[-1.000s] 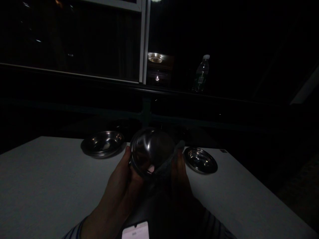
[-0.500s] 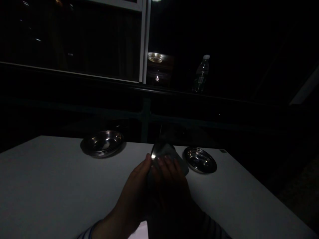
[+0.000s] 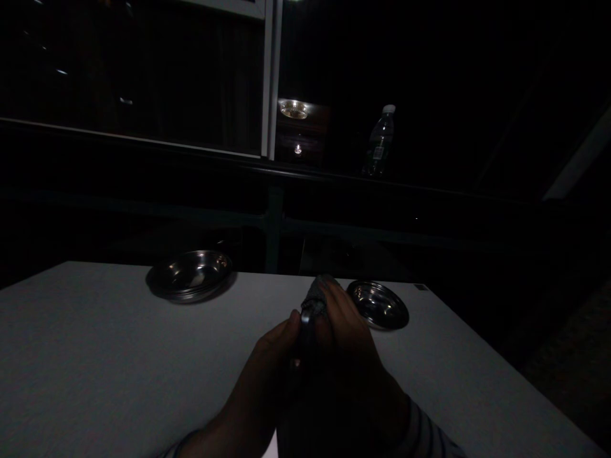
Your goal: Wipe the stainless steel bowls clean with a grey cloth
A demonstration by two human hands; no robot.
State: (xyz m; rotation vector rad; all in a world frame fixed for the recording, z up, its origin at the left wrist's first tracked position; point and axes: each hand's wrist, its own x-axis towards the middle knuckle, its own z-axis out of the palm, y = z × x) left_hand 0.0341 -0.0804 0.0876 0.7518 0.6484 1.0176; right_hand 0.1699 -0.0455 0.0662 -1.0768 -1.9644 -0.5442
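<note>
Over the near part of the table, my left hand [image 3: 268, 361] grips a shiny metal dish [image 3: 305, 317] by its edge, thumb on the rim. The dish is turned nearly edge-on, and most of it is lost in shadow behind my hands. A grey cloth [image 3: 316, 294] is in my right hand [image 3: 352, 340], whose fingers press it over the far part of the dish. Just beyond my right hand lies a metal bowl [image 3: 379, 306], perhaps more than one nested. Farther left stands a stack of wider metal dishes [image 3: 191, 277].
The white table [image 3: 109, 356] ends at a far edge just behind the dishes. Beyond it, a plastic bottle [image 3: 380, 143] with a white cap stands on a dark ledge by the window frame [image 3: 272, 83]. The room is very dim.
The held dish has tilted from showing its broad shiny face to nearly edge-on. My right hand and the cloth have moved up and right around its far side.
</note>
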